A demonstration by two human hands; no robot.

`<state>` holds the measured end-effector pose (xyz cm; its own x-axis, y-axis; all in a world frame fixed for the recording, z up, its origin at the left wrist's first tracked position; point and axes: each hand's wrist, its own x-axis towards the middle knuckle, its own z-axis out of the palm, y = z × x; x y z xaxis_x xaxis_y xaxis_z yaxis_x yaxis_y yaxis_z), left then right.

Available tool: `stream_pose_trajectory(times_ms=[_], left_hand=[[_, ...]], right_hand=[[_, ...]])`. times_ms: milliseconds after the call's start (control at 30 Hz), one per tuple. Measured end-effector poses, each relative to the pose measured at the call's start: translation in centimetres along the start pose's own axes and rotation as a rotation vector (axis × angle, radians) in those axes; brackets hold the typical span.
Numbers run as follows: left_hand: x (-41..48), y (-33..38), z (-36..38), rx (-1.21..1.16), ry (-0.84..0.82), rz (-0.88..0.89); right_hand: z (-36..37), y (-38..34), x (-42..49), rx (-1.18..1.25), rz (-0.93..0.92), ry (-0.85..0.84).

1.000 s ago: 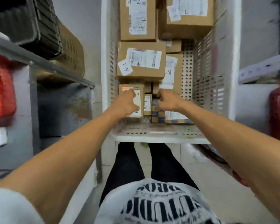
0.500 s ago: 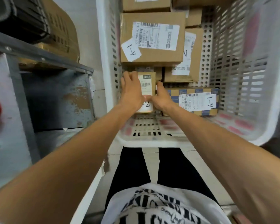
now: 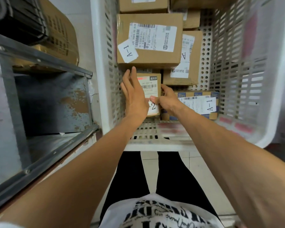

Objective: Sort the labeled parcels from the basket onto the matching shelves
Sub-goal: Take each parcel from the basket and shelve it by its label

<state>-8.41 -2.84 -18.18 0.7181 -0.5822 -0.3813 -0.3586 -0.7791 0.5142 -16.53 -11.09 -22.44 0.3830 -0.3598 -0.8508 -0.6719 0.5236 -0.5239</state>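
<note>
Left hand (image 3: 135, 97) flat against small brown parcel (image 3: 152, 86) | right hand (image 3: 167, 101) pinches its edge | marked "-2"

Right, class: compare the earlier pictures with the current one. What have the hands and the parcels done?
The right hand shifted left onto the small parcel and now grips its right edge, thumb on the label. The left hand, earlier curled over the parcel's front, has opened and lies along its left side. The large A-1 box and the basket stay put.
</note>
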Motion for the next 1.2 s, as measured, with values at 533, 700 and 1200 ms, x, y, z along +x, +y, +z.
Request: stream_pose_trajectory(times_ms=[533, 700, 1200], left_hand=[[-1.8, 2.6, -3.6, -0.426, -0.228, -0.205], [-4.6, 4.5, -6.7, -0.522, -0.212, -0.146], [-7.6, 14.3, -25.4, -0.056, -0.367, 0.380]], right_hand=[[-3.8, -2.5, -6.4, -0.035, -0.184, 0.020], [-4.5, -4.6, -11.6, -0.043, -0.295, -0.010], [-8.3, -12.5, -29.2, 0.057, -0.639, 0.255]])
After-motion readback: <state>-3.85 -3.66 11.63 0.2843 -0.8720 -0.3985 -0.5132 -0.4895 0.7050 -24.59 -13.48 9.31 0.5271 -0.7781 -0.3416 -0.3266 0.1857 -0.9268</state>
